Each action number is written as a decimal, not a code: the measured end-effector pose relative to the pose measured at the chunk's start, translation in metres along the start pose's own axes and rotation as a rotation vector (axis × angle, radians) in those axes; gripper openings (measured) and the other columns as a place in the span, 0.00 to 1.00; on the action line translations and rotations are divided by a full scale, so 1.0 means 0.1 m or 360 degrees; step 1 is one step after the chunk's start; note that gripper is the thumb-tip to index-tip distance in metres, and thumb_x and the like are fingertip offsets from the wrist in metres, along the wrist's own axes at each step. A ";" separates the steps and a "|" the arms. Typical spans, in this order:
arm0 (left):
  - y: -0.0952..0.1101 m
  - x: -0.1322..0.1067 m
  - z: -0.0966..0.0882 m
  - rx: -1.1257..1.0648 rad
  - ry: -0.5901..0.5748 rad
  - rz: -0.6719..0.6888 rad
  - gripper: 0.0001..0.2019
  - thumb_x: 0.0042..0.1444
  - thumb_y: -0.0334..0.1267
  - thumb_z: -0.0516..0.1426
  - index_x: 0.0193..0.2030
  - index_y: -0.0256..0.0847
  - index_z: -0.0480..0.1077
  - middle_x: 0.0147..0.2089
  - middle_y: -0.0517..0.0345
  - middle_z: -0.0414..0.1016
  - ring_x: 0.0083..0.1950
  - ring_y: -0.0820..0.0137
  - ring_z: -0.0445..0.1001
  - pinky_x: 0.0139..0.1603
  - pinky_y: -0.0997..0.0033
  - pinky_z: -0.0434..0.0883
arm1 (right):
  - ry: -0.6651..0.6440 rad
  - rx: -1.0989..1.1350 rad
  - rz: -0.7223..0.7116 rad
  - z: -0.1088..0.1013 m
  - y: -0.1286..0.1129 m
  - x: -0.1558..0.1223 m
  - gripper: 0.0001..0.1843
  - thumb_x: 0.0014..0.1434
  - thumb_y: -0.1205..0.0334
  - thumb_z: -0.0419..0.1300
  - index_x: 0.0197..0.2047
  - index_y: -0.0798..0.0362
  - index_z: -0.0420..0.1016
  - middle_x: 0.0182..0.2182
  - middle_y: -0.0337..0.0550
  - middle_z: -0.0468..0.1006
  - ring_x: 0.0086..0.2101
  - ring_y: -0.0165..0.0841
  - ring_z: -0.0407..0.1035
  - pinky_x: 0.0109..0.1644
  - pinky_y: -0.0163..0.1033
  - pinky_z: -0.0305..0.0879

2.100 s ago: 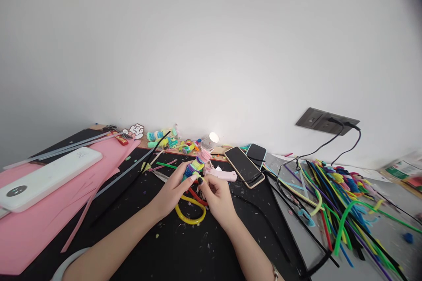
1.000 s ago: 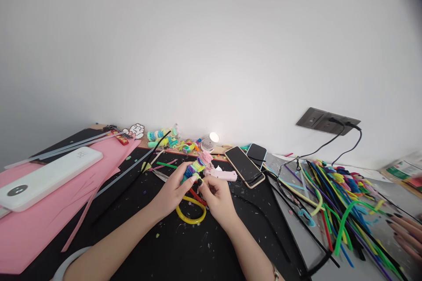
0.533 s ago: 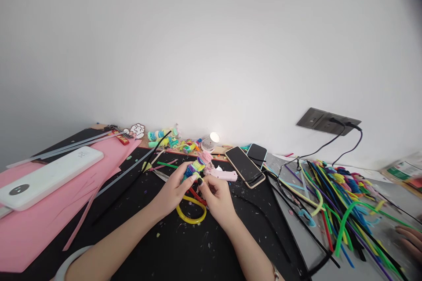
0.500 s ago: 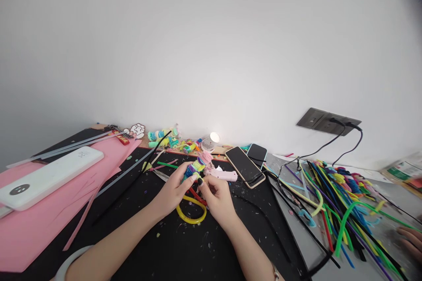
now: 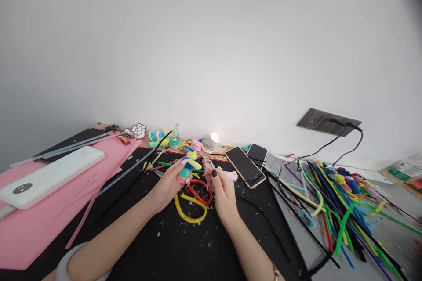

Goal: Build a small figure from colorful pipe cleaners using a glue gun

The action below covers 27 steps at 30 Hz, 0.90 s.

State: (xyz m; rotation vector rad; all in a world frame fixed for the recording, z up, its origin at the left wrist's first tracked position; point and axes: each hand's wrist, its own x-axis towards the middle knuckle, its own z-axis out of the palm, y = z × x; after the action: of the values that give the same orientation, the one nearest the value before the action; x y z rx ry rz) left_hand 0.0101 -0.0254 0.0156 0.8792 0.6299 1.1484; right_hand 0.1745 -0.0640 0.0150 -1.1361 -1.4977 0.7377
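My left hand (image 5: 168,186) is closed around a small figure of fuzzy pipe cleaners (image 5: 188,164), banded in teal, blue, yellow and pink, its pink end up. To its right, my right hand (image 5: 224,193) has its thumb and fingers curled together in front of a pink tool that looks like a glue gun (image 5: 232,175). A crusty pinkish-brown lump (image 5: 207,165) shows just above those fingers; whether they grip anything is hidden. Below the hands lie a yellow loop (image 5: 191,220) and a red loop (image 5: 208,199) on the black mat (image 5: 184,254).
A lit paper cup (image 5: 211,142) stands by the wall, beside other pipe-cleaner figures (image 5: 163,138). Two phones (image 5: 244,167) lie right of it. Pink sheets (image 5: 29,241) bear a white power bank (image 5: 56,175) at left. Loose pipe cleaners (image 5: 349,210) and cables spread at right.
The figure has moved slightly down and left in my left hand, and more of it shows. My right hand has come away from it, rightward and up. Another person's hand at far right has withdrawn.
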 end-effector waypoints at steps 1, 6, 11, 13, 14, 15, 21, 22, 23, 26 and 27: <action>0.02 0.00 -0.01 -0.0078 0.0018 -0.0044 0.12 0.57 0.49 0.57 0.36 0.43 0.66 0.29 0.64 0.62 0.28 0.73 0.62 0.30 0.71 0.64 | 0.0036 0.0012 0.0025 0.00 0.01 0.00 0.20 0.69 0.50 0.46 0.36 0.53 0.71 0.22 0.36 0.64 0.24 0.31 0.59 0.29 0.36 0.54; 0.12 -0.02 -0.04 -0.0352 -0.0002 -0.0285 0.10 0.57 0.39 0.57 0.28 0.43 0.61 0.22 0.66 0.54 0.26 0.72 0.62 0.31 0.69 0.68 | 0.0200 -0.0058 0.0092 -0.03 0.05 0.02 0.19 0.69 0.50 0.45 0.38 0.53 0.71 0.25 0.37 0.65 0.25 0.31 0.60 0.29 0.35 0.55; 0.16 -0.01 -0.09 -0.0413 -0.0053 -0.0252 0.08 0.50 0.25 0.60 0.28 0.40 0.65 0.24 0.64 0.59 0.28 0.74 0.64 0.33 0.73 0.69 | 0.0422 -0.0120 0.0146 -0.06 0.07 0.05 0.15 0.66 0.52 0.48 0.41 0.52 0.70 0.29 0.39 0.69 0.29 0.33 0.63 0.34 0.36 0.60; 0.15 0.01 -0.12 -0.0325 0.0002 -0.0198 0.06 0.51 0.27 0.61 0.31 0.40 0.69 0.27 0.63 0.64 0.31 0.74 0.67 0.36 0.72 0.70 | 0.0473 -0.0104 0.0178 -0.07 0.10 0.07 0.13 0.64 0.54 0.49 0.40 0.52 0.69 0.27 0.38 0.68 0.28 0.33 0.62 0.33 0.36 0.59; 0.14 0.02 -0.13 -0.0279 0.0027 -0.0167 0.05 0.52 0.28 0.62 0.32 0.41 0.71 0.27 0.62 0.65 0.33 0.72 0.69 0.38 0.71 0.71 | 0.0485 -0.0095 0.0195 -0.07 0.11 0.07 0.12 0.64 0.54 0.49 0.39 0.52 0.69 0.26 0.37 0.67 0.27 0.33 0.61 0.32 0.36 0.58; 0.13 0.03 -0.15 -0.0230 0.0048 -0.0135 0.04 0.52 0.30 0.63 0.32 0.41 0.72 0.28 0.61 0.67 0.36 0.71 0.70 0.41 0.70 0.72 | 0.0490 -0.0086 0.0208 -0.08 0.12 0.08 0.12 0.64 0.55 0.49 0.39 0.52 0.69 0.25 0.36 0.65 0.26 0.33 0.60 0.31 0.35 0.57; 0.12 0.07 -0.22 0.0105 0.0188 0.0068 0.13 0.52 0.38 0.65 0.45 0.46 0.74 0.45 0.57 0.76 0.51 0.63 0.75 0.59 0.56 0.70 | 0.0438 -0.0158 0.0195 -0.10 0.16 0.09 0.09 0.62 0.58 0.51 0.39 0.52 0.70 0.25 0.35 0.66 0.25 0.32 0.59 0.30 0.35 0.55; 0.13 0.08 -0.22 0.0128 0.0243 0.0088 0.16 0.52 0.39 0.65 0.48 0.46 0.72 0.49 0.56 0.75 0.52 0.62 0.75 0.59 0.55 0.70 | 0.0426 -0.0167 0.0186 -0.10 0.16 0.09 0.09 0.63 0.58 0.51 0.40 0.52 0.70 0.25 0.36 0.67 0.26 0.32 0.60 0.30 0.35 0.55; 0.14 0.08 -0.22 0.0143 0.0303 0.0102 0.20 0.51 0.39 0.66 0.51 0.46 0.71 0.52 0.55 0.75 0.54 0.61 0.74 0.59 0.56 0.70 | 0.0416 -0.0166 0.0181 -0.10 0.16 0.09 0.10 0.63 0.58 0.51 0.40 0.52 0.70 0.25 0.36 0.67 0.26 0.33 0.61 0.31 0.36 0.56; 0.17 0.09 -0.22 0.0169 0.0457 0.0153 0.24 0.47 0.38 0.68 0.52 0.45 0.69 0.52 0.54 0.75 0.54 0.62 0.74 0.55 0.62 0.70 | 0.0407 -0.0148 0.0183 -0.10 0.15 0.09 0.10 0.64 0.57 0.50 0.40 0.53 0.70 0.25 0.36 0.67 0.26 0.33 0.61 0.31 0.36 0.56; 0.18 0.10 -0.22 0.0173 0.0488 0.0172 0.24 0.46 0.38 0.68 0.50 0.44 0.70 0.49 0.55 0.76 0.52 0.63 0.74 0.53 0.64 0.70 | 0.0404 -0.0150 0.0187 -0.10 0.15 0.09 0.11 0.64 0.57 0.50 0.40 0.53 0.70 0.25 0.36 0.67 0.25 0.33 0.61 0.30 0.36 0.56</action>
State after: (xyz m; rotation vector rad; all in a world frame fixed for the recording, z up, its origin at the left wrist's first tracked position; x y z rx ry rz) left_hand -0.0140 -0.0073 0.0192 0.8434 0.9114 1.3706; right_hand 0.1879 -0.0513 0.0074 -1.3457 -1.2712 0.5818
